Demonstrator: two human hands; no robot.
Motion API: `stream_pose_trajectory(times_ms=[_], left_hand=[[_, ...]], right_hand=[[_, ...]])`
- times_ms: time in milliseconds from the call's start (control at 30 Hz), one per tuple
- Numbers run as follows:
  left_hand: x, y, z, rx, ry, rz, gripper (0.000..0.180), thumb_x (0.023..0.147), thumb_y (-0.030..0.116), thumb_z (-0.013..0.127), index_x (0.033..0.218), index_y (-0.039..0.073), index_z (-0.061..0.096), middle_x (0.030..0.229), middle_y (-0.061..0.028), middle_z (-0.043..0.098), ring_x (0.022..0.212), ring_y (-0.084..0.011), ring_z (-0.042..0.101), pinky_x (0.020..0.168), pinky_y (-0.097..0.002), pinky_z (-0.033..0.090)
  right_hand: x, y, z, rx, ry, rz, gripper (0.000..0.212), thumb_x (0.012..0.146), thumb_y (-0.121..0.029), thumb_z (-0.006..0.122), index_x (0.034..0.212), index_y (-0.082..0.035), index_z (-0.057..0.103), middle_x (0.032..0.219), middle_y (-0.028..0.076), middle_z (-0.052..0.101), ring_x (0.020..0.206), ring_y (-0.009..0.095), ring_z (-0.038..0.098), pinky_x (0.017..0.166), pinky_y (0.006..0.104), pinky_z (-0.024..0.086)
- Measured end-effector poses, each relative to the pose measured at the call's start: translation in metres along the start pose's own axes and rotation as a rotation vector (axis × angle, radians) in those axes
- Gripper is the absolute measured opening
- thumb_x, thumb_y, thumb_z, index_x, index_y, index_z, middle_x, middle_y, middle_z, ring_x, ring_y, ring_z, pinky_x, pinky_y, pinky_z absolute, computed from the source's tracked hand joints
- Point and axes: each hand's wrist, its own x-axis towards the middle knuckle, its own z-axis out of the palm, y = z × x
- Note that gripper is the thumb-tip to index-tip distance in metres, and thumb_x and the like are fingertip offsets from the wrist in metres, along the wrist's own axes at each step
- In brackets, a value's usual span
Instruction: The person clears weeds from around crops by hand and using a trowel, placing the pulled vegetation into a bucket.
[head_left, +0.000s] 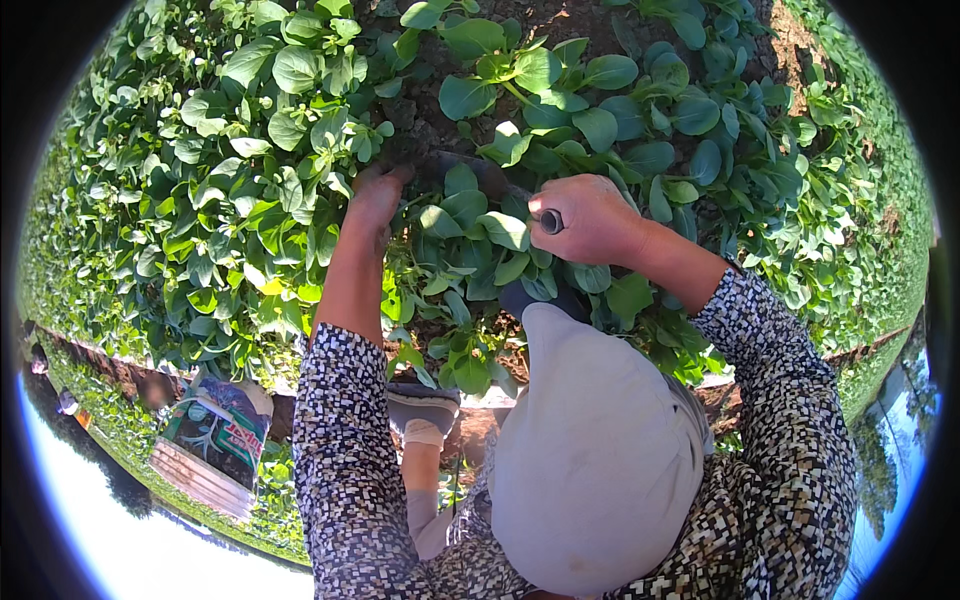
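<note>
My right hand [592,222] is wrapped round the handle [551,221] of a hand tool, whose round end shows beside my thumb. A dark, flat blade [478,172] extends from it to the left, low among the leaves and partly covered by them. Close to the blade's far end, my left hand [380,195] reaches down into shade between the plants with its fingers curled in. Whatever those fingers grip is hidden by shadow. Round-leaved green seedlings [465,212] stand between my hands, and a larger leafy plant [520,75] grows just beyond.
Dense smaller-leaved plants [250,150] fill the left side. Dark bare soil [430,110] shows between the rows. A pale cap [600,450] covers much of the lower middle, beside a grey shoe [424,405]. A printed plastic bag [215,430] lies at the lower left.
</note>
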Motion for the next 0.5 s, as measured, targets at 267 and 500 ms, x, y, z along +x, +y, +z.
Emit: stream_pose_trajectory(times_ms=[267,500], left_hand=[[-0.012,0.032,-0.010,-0.446,0.082,-0.037,0.024,0.091,0.022,0.061,0.109,0.006,0.059,0.091,-0.0080,0.067,0.073,-0.0180,0.064,0.059,-0.0339,0.050],[-0.003,0.020,-0.015,-0.157,0.007,0.220,0.027,0.095,0.021,0.055,0.114,0.004,0.057,0.098,-0.0130,0.066,0.080,-0.0243,0.064,0.071,-0.0361,0.050]], right_hand=[[0.032,-0.001,0.007,0.387,0.019,0.168,0.029,0.082,-0.021,0.066,0.069,0.000,0.053,0.057,0.004,0.045,0.050,0.013,0.036,0.049,0.0308,0.033],[0.009,-0.003,-0.042,0.669,0.025,0.387,0.029,0.081,-0.021,0.064,0.063,-0.004,0.050,0.053,0.001,0.044,0.046,0.010,0.044,0.044,0.0275,0.034]])
